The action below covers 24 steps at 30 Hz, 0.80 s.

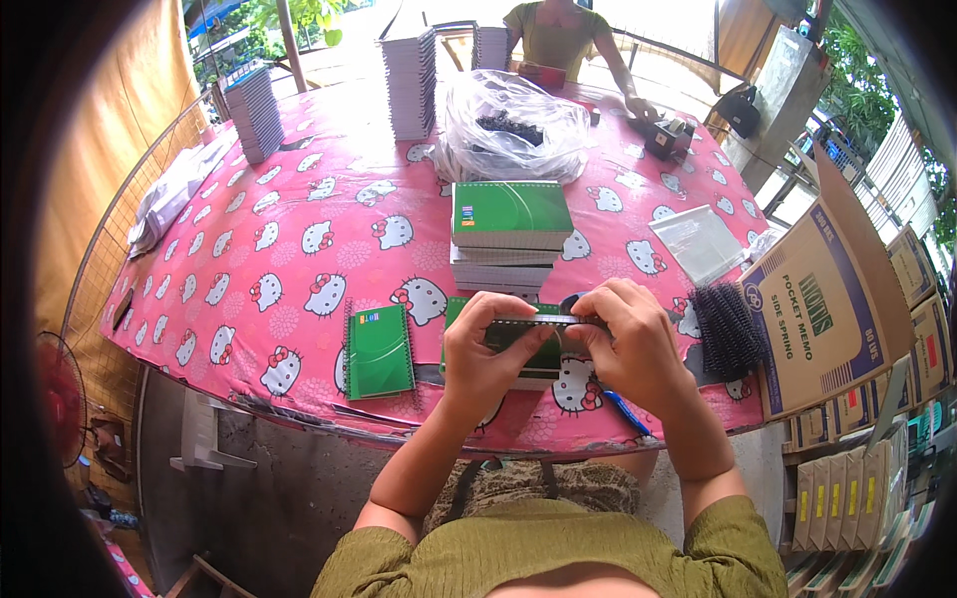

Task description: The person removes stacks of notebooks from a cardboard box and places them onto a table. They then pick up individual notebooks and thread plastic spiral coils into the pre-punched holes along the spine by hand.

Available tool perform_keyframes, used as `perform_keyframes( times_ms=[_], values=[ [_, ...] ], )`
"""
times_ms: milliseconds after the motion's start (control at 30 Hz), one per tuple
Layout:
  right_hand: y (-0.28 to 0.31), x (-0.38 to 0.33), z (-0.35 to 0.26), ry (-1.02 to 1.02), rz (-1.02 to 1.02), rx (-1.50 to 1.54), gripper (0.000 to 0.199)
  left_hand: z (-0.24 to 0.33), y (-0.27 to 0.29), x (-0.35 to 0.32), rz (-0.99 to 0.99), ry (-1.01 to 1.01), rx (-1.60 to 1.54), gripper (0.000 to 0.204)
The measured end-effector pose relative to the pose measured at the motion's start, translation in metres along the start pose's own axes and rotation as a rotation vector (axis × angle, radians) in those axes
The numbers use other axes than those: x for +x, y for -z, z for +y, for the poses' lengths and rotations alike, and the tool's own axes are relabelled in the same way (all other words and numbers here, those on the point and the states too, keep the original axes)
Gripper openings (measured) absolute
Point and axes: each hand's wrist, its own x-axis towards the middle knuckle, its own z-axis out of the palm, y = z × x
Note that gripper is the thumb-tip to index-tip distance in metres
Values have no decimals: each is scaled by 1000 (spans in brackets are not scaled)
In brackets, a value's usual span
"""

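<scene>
Now both hands, left (480,344) and right (638,344), grip closed on green notebook (526,341) between them.

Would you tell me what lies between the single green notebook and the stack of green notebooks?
In the head view, only bare pink cartoon-cat tablecloth lies between the single green notebook and the stack of green notebooks.

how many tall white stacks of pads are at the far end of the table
3: one stack at the far left edge, one left of the clear bag, one beside the other person; more may be hidden.
</scene>
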Motion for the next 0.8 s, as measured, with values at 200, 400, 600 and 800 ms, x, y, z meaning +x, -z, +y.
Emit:
perform_keyframes(
  times_ms=[200, 400, 600, 800],
  values=[
    [-3, -4, -1, 16, 7, -15, 7, 3, 1, 0, -28, -78, 73, 23],
    [60, 2, -7, -140, -9, 18, 25, -3, 8, 0, -136, -42, 57, 29],
    [20, 30, 11, -60, -715, -166, 43, -7, 7, 1, -129, -65, 115, 33],
    [7, 43, 0, -73, -882, -290, 42, -2, 0, 4, -88, 88, -22, 31]
  ],
)
